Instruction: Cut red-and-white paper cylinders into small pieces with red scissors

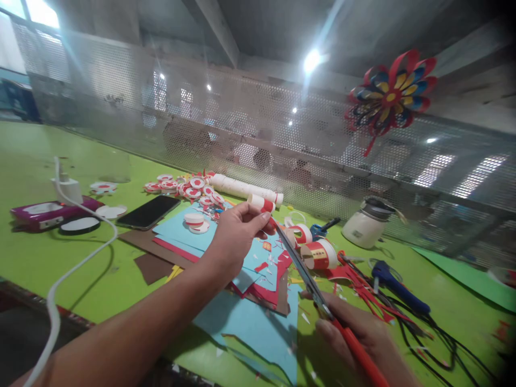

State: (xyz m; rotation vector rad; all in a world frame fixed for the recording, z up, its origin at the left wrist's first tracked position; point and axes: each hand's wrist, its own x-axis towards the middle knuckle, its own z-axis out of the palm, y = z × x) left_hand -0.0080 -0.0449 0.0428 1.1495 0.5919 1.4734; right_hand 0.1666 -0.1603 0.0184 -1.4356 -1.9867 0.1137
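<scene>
Your right hand: wrist cut off at the lower frame edge. Scissors: blade tips hidden behind your left hand. Green sheet right of the scissors: blurred, runs off-frame.

Two hands are in the frame: the left hand at centre and the right hand at lower right. One pair of scissors with red handles runs between them. One black phone lies left of centre, and one purple device sits at far left, beside one white charger. One white jar stands right of centre. One paper pinwheel hangs at upper right. One blue-handled tool lies at right. The red-and-white discs in the middle are too many and too overlapped to count.
</scene>
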